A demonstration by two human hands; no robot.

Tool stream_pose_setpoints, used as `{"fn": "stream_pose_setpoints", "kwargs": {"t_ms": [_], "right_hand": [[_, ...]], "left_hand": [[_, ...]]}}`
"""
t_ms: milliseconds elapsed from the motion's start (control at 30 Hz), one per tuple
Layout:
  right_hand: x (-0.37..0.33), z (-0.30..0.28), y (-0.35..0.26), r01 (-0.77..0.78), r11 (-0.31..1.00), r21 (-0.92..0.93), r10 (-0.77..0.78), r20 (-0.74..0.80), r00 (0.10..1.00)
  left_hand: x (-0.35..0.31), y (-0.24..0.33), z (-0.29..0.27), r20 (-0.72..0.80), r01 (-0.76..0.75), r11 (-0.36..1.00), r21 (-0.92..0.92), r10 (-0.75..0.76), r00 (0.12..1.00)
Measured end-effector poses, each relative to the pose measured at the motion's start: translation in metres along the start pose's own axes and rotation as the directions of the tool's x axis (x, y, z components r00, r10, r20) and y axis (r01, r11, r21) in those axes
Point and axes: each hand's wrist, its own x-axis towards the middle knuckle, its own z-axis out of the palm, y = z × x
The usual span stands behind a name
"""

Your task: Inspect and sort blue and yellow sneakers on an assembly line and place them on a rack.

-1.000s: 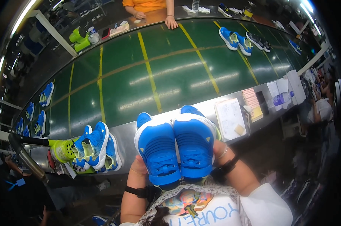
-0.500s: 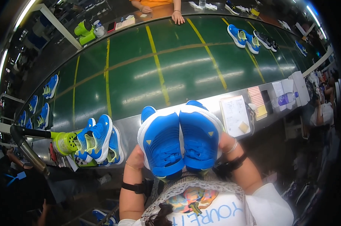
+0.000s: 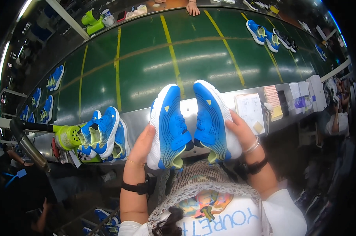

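A blue sneaker (image 3: 168, 122) with a white sole and lime lining is gripped by my left hand (image 3: 144, 142), the thumb lying along the sole's edge. Its matching blue sneaker (image 3: 210, 122) sits in my right hand (image 3: 239, 129), held from the outer side. Both shoes are raised in front of me over the metal ledge, toes pointing away and soles facing outward. A gap separates them, and their uppers lean toward each other. My lower fingers are hidden behind the soles.
Several blue sneakers (image 3: 103, 131) stand by a lime green holder (image 3: 67, 137) at left. A green belt (image 3: 146, 74) with yellow lines runs beyond the metal ledge. It carries more shoes (image 3: 263, 36). A notebook (image 3: 249, 110) lies at right. Across the belt is another person's hand (image 3: 192, 8).
The two sneakers have turned in my hands, from toes close together with tops facing me to sides apart and soles outward. The other person's hand appears higher in view.
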Motion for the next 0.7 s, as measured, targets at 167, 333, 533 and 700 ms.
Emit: {"fn": "stream_pose_setpoints", "kwargs": {"t_ms": [167, 333, 533, 700], "right_hand": [[0.007, 0.002, -0.005, -0.004, 1.000, -0.023, 0.002, -0.099, 0.995], [0.010, 0.001, -0.004, -0.019, 1.000, -0.013, 0.018, -0.065, 0.998], [0.011, 0.001, -0.003, -0.036, 0.999, 0.028, 0.037, -0.029, 0.999], [0.011, 0.002, -0.004, -0.030, 0.999, 0.031, 0.031, -0.008, 1.000]], "left_hand": [[0.008, 0.011, 0.002, -0.088, 0.011, 1.000, -0.010, -0.012, 0.996], [0.012, 0.012, 0.003, -0.080, -0.018, 0.997, 0.074, 0.024, 0.996], [0.012, 0.014, 0.006, -0.052, 0.024, 1.000, 0.018, -0.023, 0.998], [0.013, 0.010, 0.004, -0.013, 0.047, 0.998, -0.030, -0.047, 0.999]]}}
